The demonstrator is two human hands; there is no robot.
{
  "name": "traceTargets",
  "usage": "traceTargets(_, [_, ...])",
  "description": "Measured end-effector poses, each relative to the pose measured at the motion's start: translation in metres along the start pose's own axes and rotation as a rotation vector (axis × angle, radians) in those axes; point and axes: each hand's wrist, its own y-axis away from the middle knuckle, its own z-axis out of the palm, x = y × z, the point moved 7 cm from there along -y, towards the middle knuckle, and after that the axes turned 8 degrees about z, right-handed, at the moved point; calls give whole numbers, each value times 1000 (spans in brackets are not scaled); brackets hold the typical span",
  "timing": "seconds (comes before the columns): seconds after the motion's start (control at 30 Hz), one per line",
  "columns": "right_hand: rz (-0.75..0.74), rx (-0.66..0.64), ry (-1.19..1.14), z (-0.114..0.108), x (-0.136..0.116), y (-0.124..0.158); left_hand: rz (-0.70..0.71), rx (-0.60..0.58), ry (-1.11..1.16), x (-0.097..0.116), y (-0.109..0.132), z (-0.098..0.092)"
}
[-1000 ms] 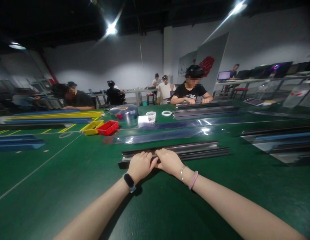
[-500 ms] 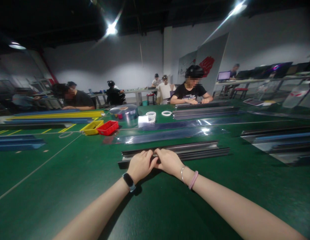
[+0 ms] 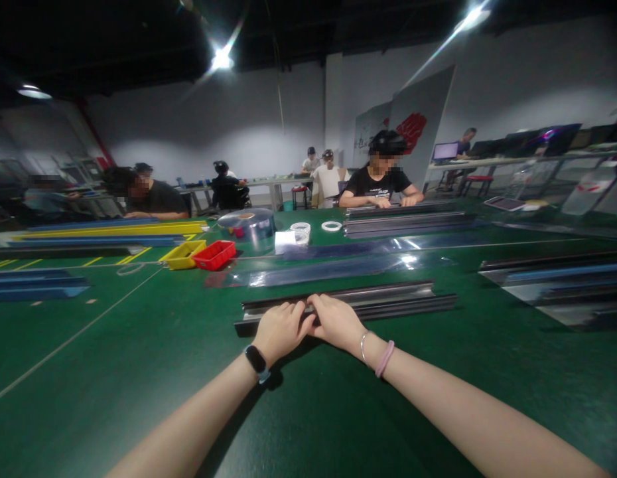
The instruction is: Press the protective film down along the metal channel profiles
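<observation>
A long black channel-shaped profile (image 3: 398,302) lies crosswise on the green table (image 3: 368,411), its light inner face turned upward. Over its left-middle part, my left hand (image 3: 281,328) curls its fingers across the far side, with the thumb on the near side. Close against it, my right hand (image 3: 336,322) grips the same profile, fingers bent over it. The two hands nearly meet at the fingertips and thumbs. Whether anything small sits between the fingertips is hidden.
Clear plastic strips (image 3: 328,269) lie beyond the profile. A red bin (image 3: 215,255), a yellow bin (image 3: 185,254) and a roll of clear film (image 3: 259,226) stand at back left. More profiles (image 3: 577,279) rest at right. A co-worker (image 3: 381,176) sits opposite.
</observation>
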Motion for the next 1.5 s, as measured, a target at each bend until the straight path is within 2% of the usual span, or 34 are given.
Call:
traceTargets(0.53, [13, -66, 29, 0, -1, 0, 24, 66, 31, 2, 0, -6])
traceTargets(1.17, [-18, -18, -4, -3, -4, 0, 28, 26, 24, 3, 0, -2])
traceTargets(1.37, [-23, -42, 21, -1, -3, 0, 44, 81, 70, 3, 0, -6])
traceTargets(1.5, [-39, -2, -18, -5, -5, 0, 37, 60, 36, 2, 0, -2])
